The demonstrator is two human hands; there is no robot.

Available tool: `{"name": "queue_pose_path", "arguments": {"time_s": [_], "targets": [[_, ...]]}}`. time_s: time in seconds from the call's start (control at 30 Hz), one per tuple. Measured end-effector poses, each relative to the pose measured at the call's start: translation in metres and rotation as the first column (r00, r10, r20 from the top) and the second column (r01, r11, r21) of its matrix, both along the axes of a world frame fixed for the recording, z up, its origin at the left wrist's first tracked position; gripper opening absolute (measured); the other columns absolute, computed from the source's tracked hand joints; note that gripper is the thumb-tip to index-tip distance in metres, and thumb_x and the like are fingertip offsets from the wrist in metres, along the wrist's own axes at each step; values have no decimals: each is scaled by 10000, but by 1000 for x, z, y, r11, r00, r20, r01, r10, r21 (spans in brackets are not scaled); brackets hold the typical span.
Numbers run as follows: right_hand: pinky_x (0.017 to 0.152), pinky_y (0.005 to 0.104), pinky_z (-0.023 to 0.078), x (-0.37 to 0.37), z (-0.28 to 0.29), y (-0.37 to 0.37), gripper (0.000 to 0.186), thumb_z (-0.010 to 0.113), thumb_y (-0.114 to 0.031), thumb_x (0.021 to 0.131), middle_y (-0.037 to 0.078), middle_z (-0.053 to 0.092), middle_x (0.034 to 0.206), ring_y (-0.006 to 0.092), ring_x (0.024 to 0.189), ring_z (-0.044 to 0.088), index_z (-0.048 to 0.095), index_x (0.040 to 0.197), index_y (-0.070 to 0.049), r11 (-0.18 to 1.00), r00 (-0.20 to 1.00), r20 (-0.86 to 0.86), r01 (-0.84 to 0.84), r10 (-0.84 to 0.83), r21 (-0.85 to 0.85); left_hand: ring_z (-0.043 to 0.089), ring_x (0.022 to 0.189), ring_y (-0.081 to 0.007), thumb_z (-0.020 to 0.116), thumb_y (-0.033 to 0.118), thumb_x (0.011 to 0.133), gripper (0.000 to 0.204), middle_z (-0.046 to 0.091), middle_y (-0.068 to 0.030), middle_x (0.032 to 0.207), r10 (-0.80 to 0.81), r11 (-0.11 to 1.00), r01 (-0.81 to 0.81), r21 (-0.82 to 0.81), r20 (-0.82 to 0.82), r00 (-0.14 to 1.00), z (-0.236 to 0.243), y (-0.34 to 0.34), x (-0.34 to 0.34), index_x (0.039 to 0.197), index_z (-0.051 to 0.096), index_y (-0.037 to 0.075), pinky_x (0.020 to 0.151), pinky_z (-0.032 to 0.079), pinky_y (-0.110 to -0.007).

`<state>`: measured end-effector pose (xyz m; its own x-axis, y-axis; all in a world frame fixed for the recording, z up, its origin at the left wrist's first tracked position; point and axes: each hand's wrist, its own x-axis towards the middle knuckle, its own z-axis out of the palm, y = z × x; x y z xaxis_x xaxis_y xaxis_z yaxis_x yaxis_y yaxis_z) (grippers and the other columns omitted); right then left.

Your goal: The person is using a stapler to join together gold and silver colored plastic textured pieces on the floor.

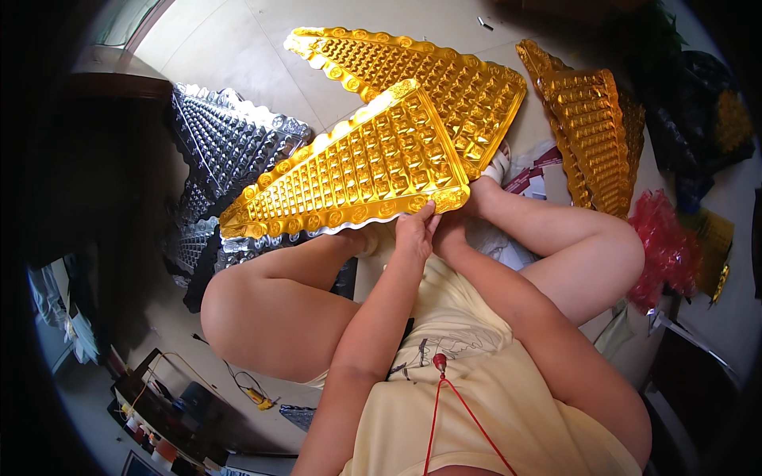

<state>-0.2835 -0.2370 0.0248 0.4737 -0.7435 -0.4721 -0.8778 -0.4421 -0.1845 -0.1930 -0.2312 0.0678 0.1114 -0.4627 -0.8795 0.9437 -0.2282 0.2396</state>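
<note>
My left hand [415,228] grips the lower edge of a shiny gold embossed triangular panel [341,174] near its right corner, thumb on the front. Close beside it, my right hand [449,235] is lower and partly behind my left hand and the panel, its fingers hidden. A second gold triangular panel [429,87] lies behind the held one, angled toward the upper right. Silver embossed triangular panels [226,135] are at the left, partly covered by the held gold panel.
Stacked gold panels [583,131] are at the right, near black bags [683,111] and red crinkled plastic [659,246]. A dark furniture piece [95,159] stands at the left. A yellow tool [258,397] lies at lower left on the tiled floor [222,36].
</note>
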Motion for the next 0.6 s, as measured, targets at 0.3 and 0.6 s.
{"name": "queue_pose_path", "arguments": {"time_s": [0.3,0.6], "targets": [[892,310,370,-26,-154,48,342,363,-185,901,74,450,1217,211,1126,428,414,1217,-66,757,514,559,490,-651,432,599,897,-188,573,-39,797,307,598,-54,989,-66,996,69,52,-67,996,12,-12,-13,1076,490,57,743,530,-295],[879,310,377,1,-63,25,361,390,-216,894,78,445,1218,201,1108,431,412,1225,-73,958,929,318,103,-188,267,592,924,-212,569,-52,793,319,580,-81,1036,13,1000,-12,22,-42,999,17,-1,1,1083,476,42,807,514,-332]]}}
